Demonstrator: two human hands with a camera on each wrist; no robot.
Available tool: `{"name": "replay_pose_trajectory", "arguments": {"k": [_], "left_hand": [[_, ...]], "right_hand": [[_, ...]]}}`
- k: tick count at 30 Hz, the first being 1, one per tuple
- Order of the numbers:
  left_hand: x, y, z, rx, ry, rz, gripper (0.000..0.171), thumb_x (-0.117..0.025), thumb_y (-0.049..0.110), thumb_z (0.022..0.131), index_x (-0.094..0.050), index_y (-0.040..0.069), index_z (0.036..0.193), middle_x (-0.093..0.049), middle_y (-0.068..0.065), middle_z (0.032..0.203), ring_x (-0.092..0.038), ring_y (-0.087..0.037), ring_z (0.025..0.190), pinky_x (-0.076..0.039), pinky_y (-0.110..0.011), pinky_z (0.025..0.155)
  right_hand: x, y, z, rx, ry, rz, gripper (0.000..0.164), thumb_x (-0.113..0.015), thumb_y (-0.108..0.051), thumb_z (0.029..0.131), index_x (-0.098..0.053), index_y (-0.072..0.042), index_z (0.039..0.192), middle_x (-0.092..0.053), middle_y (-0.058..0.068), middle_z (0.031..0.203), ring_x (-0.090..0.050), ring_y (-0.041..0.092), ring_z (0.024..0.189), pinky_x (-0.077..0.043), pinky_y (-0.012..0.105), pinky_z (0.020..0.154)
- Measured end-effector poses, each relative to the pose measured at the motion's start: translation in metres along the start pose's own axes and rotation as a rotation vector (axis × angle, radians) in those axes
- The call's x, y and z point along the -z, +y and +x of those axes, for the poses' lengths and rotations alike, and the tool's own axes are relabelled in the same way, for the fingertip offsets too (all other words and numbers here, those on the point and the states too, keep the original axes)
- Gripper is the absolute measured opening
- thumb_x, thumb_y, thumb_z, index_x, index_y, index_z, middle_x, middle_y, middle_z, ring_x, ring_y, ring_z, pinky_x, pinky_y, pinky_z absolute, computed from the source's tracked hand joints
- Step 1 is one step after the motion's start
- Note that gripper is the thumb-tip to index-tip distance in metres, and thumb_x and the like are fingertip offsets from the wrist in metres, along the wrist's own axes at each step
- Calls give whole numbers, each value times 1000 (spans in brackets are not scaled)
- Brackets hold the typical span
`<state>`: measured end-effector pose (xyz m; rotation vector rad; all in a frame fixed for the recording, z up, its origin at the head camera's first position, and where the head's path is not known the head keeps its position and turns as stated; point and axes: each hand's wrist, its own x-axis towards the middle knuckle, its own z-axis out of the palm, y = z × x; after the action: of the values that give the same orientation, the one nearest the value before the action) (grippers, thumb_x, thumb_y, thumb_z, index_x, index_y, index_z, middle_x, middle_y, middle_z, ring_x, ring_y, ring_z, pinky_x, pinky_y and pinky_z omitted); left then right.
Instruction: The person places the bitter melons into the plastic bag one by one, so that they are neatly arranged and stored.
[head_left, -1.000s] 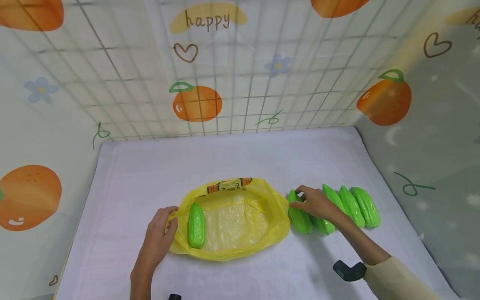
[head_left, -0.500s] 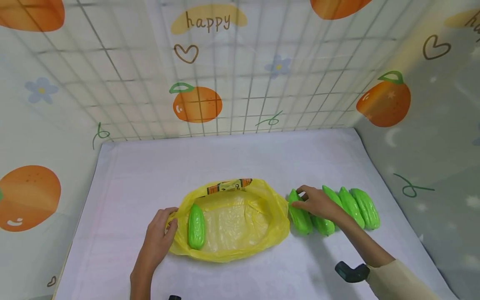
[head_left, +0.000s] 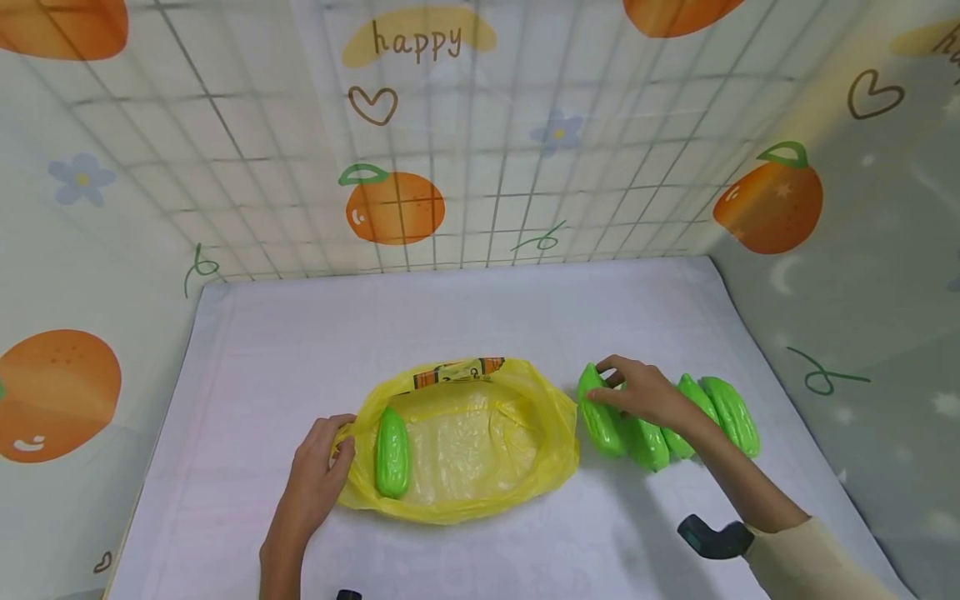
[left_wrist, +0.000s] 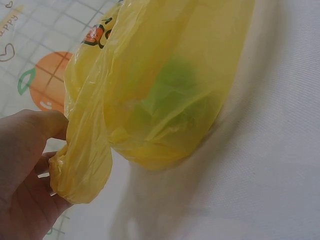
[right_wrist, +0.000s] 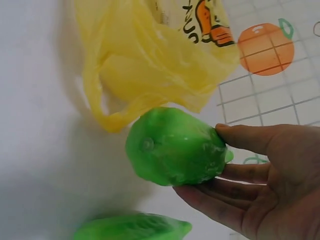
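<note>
In the head view a yellow plastic bag (head_left: pixel 450 510) lies spread with its mouth facing up. Inside it, toward the left, is one glossy green gourd (head_left: pixel 393 454). My left hand (head_left: pixel 318 467) holds the bag's left edge; the left wrist view shows a bunched handle (left_wrist: pixel 82 175) between thumb and fingers. Just right of the bag, my right hand (head_left: pixel 641 392) grips another ribbed green gourd (right_wrist: pixel 175 145) by its narrow end. Seen from the right wrist, the gourd's blunt end points away from the palm, with the thumb on one side and fingers on the other.
Several more green gourds (head_left: pixel 731 417) lie side by side in a row under and right of my right forearm. The white table (head_left: pixel 300 333) is bordered by printed cloth walls (head_left: pixel 480 167). A dark wrist-worn device (head_left: pixel 712 537) sits by my right sleeve.
My right hand has moved slightly up and right, and the gripped gourd has risen with it, away from where it lay in the row. The left hand and the bag have stayed put.
</note>
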<state>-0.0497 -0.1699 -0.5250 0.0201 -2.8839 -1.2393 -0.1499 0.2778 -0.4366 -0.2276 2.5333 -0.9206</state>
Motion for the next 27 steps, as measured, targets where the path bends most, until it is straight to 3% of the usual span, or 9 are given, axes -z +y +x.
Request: {"name": "replay_pose_trajectory", "arguments": {"k": [9, 27], "left_hand": [[0, -1, 0, 6, -4, -9, 31, -52, 13, 101, -55, 11, 132, -57, -1, 114, -54, -14, 94, -52, -37, 84], [0, -1, -1, 5, -7, -6, 32, -52, 14, 102, -55, 11, 133, -57, -2, 116, -54, -15, 96, -53, -37, 87]], "right_hand": [[6, -14, 0, 1, 9, 33, 58, -69, -30, 94, -48, 7, 134, -59, 33, 120, -67, 34, 93, -60, 42, 70], [11, -53, 0, 51, -57, 119, 58, -69, -30, 94, -49, 4, 136, -59, 29, 123, -67, 33, 96, -60, 41, 72]]}}
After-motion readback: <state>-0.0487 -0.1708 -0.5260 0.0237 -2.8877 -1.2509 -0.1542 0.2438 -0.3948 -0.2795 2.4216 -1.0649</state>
